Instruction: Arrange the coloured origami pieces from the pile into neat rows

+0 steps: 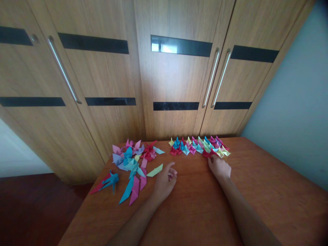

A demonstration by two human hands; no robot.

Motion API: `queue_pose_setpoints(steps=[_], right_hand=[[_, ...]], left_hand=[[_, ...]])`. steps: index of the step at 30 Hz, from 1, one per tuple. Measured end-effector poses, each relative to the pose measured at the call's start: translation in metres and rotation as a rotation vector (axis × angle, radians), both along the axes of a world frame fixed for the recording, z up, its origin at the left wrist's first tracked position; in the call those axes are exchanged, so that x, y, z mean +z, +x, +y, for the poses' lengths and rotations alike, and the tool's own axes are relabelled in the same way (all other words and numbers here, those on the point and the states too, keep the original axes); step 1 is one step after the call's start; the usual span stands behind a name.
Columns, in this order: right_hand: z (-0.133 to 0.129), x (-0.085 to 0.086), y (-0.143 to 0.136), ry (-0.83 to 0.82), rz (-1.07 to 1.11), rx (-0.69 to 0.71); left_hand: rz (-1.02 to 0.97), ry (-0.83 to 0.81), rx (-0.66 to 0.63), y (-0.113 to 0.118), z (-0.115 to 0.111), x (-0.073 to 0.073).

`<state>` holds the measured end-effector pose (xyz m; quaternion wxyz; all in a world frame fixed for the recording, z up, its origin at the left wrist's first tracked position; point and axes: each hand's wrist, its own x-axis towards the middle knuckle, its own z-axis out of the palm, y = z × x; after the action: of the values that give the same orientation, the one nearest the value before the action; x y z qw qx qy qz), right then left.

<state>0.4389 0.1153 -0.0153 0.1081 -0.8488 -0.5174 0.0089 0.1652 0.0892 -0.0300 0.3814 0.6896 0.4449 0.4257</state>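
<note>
My right hand (219,168) reaches to the front of the rows of folded paper pieces (191,147), its fingers closed at a red origami piece (209,153). The fingertips are partly hidden behind the hand. Over the middle of the table, my left hand (166,179) has its index finger extended and the others loosely curled, with nothing visible in it. Just left of it lies a pale green folded paper strip (155,170). Farther left is a loose pile of blue, pink, purple and red folded paper (131,163).
The reddish-brown wooden table (200,201) backs onto a wooden wardrobe (174,78) with metal handles. A blue and red folded paper piece (110,180) lies near the table's left edge. A pale wall (294,112) stands at the right.
</note>
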Motion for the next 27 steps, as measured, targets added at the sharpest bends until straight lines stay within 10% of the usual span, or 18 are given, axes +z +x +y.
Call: queue_pose_setpoints(steps=[14, 20, 27], right_hand=[[-0.008, 0.002, 0.002, 0.175, 0.119, -0.04], [-0.011, -0.007, -0.026, 0.344, 0.341, 0.378], [-0.014, -0.01, -0.05, 0.196, 0.344, 0.669]], left_hand=[[-0.015, -0.002, -0.003, -0.001, -0.001, 0.002], [0.069, 0.098, -0.013, -0.01, 0.005, 0.016], [0.621, 0.329, 0.243, -0.055, 0.036, 0.067]])
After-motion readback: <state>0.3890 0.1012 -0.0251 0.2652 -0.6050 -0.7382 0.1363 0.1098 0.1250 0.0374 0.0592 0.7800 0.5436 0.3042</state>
